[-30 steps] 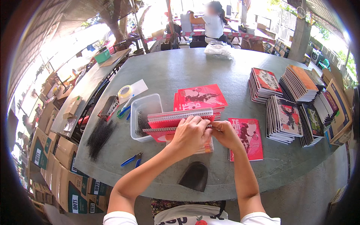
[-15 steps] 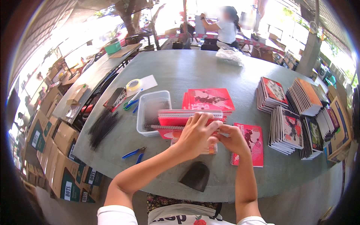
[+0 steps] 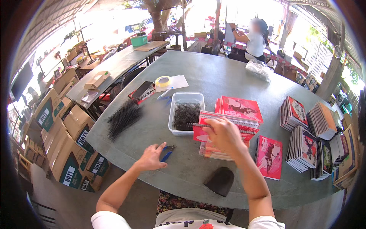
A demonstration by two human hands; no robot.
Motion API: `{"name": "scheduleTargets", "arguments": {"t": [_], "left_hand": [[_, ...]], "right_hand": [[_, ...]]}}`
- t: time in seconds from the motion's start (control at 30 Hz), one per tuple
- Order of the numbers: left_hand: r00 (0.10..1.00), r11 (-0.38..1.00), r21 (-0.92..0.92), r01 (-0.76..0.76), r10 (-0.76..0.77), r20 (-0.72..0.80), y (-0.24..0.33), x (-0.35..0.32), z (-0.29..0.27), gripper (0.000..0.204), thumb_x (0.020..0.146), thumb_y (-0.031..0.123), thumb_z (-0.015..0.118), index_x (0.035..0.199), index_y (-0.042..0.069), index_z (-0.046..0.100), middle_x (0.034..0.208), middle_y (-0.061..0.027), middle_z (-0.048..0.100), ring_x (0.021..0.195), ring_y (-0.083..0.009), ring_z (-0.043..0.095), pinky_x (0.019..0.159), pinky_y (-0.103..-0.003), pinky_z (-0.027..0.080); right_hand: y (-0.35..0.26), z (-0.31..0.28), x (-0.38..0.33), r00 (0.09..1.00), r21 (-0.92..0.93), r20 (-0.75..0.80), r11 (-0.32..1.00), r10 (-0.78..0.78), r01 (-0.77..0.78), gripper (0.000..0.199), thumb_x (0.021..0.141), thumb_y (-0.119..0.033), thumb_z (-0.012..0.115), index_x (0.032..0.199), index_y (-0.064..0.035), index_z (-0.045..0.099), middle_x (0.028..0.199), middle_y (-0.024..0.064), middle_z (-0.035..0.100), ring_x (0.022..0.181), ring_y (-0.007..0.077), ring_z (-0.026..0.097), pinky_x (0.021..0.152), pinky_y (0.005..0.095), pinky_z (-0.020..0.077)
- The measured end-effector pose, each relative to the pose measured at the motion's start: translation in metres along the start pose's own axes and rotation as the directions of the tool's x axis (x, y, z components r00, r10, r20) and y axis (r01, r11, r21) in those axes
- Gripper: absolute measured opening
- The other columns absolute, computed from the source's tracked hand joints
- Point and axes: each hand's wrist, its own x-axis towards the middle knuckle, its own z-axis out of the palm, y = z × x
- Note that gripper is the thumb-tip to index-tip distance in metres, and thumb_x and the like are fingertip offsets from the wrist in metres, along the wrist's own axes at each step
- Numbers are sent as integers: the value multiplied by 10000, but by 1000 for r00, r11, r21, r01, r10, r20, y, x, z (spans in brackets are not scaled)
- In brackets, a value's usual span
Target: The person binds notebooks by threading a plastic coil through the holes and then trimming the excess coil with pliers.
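My left hand (image 3: 151, 158) is at the pliers (image 3: 166, 155) with blue handles lying on the table. Its fingers are spread, with thumb and forefinger on either side of the handles. My right hand (image 3: 225, 134) is closed on a red spiral notebook (image 3: 199, 133), whose dark coil runs along the top edge. That notebook leans in front of other upright red notebooks (image 3: 232, 118) and above a low stack (image 3: 219, 150). Left of it stands a clear plastic tub (image 3: 170, 126) holding black coils (image 3: 187, 112).
Loose black coils (image 3: 124, 120) lie at the left beside a tape roll (image 3: 163, 81). A single red notebook (image 3: 269, 157) and several notebook stacks (image 3: 303, 147) occupy the right. A dark curved piece (image 3: 220, 181) lies near the front edge. Cartons (image 3: 72, 164) stand at the left.
My left hand has left the notebooks and moved left to the pliers, its fingers now spread. My right hand has shifted to the notebook's coiled edge. The view has turned left.
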Motion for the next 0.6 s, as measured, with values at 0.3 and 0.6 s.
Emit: {"name": "scheduleTargets", "arguments": {"t": [0.3,0.6], "left_hand": [[999,940,-341,-32,24,-28,55,32,-22,338,754,202,593,1038,30,531,934,-156,571,840,-253,565,723,-357,448],[997,525,-848,72,-2,83,91,55,-51,308,853,267,437,1022,30,536,877,-85,586,728,-164,573,629,-303,437]], "right_hand": [[7,22,33,961,24,133,968,244,-249,245,806,-288,628,911,-73,681,744,150,656,725,317,642,678,417,493],[0,20,36,933,0,127,941,336,-339,234,764,-336,662,883,-139,709,669,109,651,635,273,642,612,377,495]]}}
